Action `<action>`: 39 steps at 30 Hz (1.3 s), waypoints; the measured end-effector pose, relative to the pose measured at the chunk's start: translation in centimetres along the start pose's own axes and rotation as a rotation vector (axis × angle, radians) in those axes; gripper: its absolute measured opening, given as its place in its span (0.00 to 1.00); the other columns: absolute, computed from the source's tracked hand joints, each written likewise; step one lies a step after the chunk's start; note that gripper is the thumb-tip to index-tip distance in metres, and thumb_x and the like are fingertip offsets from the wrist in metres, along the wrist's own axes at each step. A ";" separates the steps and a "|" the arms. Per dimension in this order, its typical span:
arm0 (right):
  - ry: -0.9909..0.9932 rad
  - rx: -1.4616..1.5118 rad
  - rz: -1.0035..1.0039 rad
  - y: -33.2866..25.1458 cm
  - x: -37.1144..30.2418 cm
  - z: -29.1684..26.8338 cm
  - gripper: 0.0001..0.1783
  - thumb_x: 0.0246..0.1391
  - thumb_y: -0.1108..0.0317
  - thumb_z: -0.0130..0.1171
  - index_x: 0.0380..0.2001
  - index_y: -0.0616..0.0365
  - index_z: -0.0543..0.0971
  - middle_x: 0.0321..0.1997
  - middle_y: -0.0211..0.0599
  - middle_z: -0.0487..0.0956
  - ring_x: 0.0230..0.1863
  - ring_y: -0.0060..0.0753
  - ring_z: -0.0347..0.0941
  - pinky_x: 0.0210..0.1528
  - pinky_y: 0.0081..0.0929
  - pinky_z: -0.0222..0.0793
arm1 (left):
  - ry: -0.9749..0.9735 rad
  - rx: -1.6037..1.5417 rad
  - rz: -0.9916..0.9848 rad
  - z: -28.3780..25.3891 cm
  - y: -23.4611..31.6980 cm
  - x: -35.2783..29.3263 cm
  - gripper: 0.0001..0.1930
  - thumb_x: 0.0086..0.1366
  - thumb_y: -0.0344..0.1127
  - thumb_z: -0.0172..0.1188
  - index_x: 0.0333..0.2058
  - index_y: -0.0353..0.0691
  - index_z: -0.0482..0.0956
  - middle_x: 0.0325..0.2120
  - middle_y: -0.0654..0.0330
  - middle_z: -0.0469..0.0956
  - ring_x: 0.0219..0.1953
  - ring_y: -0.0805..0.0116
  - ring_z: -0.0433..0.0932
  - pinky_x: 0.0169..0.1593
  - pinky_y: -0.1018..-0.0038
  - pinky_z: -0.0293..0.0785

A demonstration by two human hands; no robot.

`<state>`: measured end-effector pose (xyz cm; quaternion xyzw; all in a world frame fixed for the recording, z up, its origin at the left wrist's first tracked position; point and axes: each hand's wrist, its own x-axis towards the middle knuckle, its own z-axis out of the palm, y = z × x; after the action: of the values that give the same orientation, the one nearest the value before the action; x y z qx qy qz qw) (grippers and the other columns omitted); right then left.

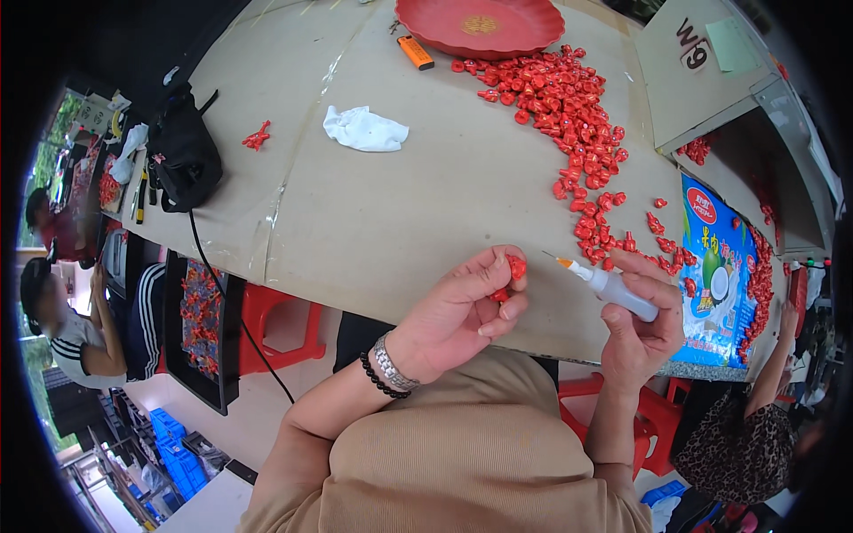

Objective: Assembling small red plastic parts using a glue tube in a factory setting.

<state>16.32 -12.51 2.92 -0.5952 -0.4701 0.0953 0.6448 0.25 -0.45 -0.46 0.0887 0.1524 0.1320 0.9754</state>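
My left hand is closed around small red plastic pieces, pinching one between thumb and fingers; another shows below it, and the rest is hidden by the fingers. In my right hand is a translucent squeeze bottle with an orange collar and a thin needle tip. The needle points left toward the red piece, a short gap apart from it. Beyond both hands, a long pile of similar small red pieces spreads over the table.
A red scalloped tray, an orange lighter and a white cloth lie farther back. On the left are a black bag with a cord and a bin of coloured parts. A printed blue sheet lies right. Other people sit on both sides.
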 end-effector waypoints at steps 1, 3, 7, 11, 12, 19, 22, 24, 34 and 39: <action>-0.004 0.001 -0.018 0.1 -0.1 -0.1 0.16 0.47 0.70 0.66 0.37 0.63 0.72 0.43 0.49 0.76 0.46 0.37 0.74 0.45 0.27 0.71 | -0.012 -0.016 -0.004 -0.2 0.0 0.1 0.08 0.68 0.39 0.50 0.36 0.41 0.70 0.34 0.63 0.74 0.27 0.74 0.66 0.20 0.82 0.59; -0.014 0.005 -0.055 0.4 -0.3 -0.2 0.16 0.48 0.67 0.66 0.37 0.63 0.73 0.43 0.50 0.77 0.45 0.37 0.75 0.43 0.27 0.71 | -0.037 -0.047 -0.011 -0.6 0.0 0.3 0.09 0.68 0.40 0.49 0.36 0.41 0.69 0.32 0.63 0.73 0.27 0.74 0.66 0.20 0.82 0.59; -0.023 -0.038 -0.122 0.3 -0.9 0.5 0.14 0.50 0.66 0.64 0.35 0.63 0.74 0.40 0.51 0.78 0.39 0.37 0.76 0.40 0.27 0.71 | -0.040 -0.043 -0.012 -0.7 -0.1 0.6 0.10 0.69 0.41 0.48 0.36 0.41 0.70 0.31 0.63 0.72 0.27 0.73 0.66 0.21 0.81 0.59; -0.037 -0.068 -0.146 0.6 -0.8 0.6 0.12 0.50 0.67 0.64 0.33 0.63 0.74 0.38 0.51 0.79 0.38 0.37 0.77 0.38 0.26 0.72 | -0.050 -0.056 -0.011 -1.0 -0.2 0.7 0.09 0.69 0.40 0.47 0.36 0.41 0.70 0.31 0.63 0.73 0.27 0.73 0.67 0.21 0.81 0.59; -0.042 -0.074 -0.150 0.6 -0.7 0.6 0.12 0.50 0.68 0.64 0.33 0.63 0.74 0.38 0.51 0.79 0.37 0.37 0.77 0.38 0.26 0.72 | -0.054 -0.062 -0.013 -1.0 -0.2 0.7 0.09 0.69 0.40 0.47 0.37 0.41 0.70 0.31 0.63 0.73 0.27 0.73 0.67 0.21 0.81 0.59; -0.094 -0.109 -0.193 0.7 -0.5 0.8 0.11 0.48 0.71 0.64 0.32 0.63 0.74 0.38 0.52 0.79 0.35 0.37 0.77 0.36 0.27 0.73 | -0.043 -0.079 -0.023 -1.1 -0.2 0.9 0.09 0.69 0.39 0.47 0.37 0.41 0.70 0.31 0.62 0.74 0.27 0.73 0.67 0.21 0.81 0.60; -0.100 -0.121 -0.184 0.8 -0.6 0.7 0.11 0.48 0.71 0.64 0.32 0.63 0.74 0.38 0.52 0.79 0.35 0.38 0.77 0.35 0.27 0.74 | -0.046 -0.081 -0.024 -1.1 -0.2 0.9 0.09 0.69 0.39 0.47 0.38 0.40 0.70 0.32 0.62 0.74 0.27 0.73 0.67 0.21 0.81 0.60; -0.095 -0.109 -0.187 0.8 -0.6 0.9 0.10 0.48 0.71 0.64 0.32 0.62 0.74 0.38 0.52 0.79 0.35 0.38 0.78 0.35 0.27 0.74 | -0.050 -0.082 -0.025 -1.2 -0.3 0.9 0.09 0.69 0.39 0.47 0.38 0.40 0.70 0.32 0.62 0.74 0.27 0.72 0.67 0.21 0.81 0.60; -0.096 -0.116 -0.190 1.0 -0.5 1.3 0.10 0.48 0.71 0.64 0.32 0.61 0.75 0.37 0.50 0.79 0.34 0.38 0.78 0.34 0.27 0.74 | -0.069 -0.070 -0.022 -1.3 -0.4 1.0 0.10 0.69 0.39 0.47 0.39 0.39 0.70 0.32 0.61 0.74 0.26 0.72 0.68 0.21 0.81 0.60; -0.103 -0.136 -0.193 0.9 -0.4 1.2 0.09 0.47 0.73 0.64 0.32 0.61 0.75 0.37 0.50 0.79 0.33 0.38 0.78 0.33 0.27 0.74 | -0.050 -0.064 -0.023 -1.1 -0.3 0.9 0.09 0.69 0.39 0.47 0.38 0.40 0.70 0.32 0.61 0.74 0.26 0.72 0.68 0.21 0.81 0.60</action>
<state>15.59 -11.71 1.77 -0.5838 -0.5631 0.0309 0.5841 0.84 -0.34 -1.81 0.0588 0.1247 0.1234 0.9827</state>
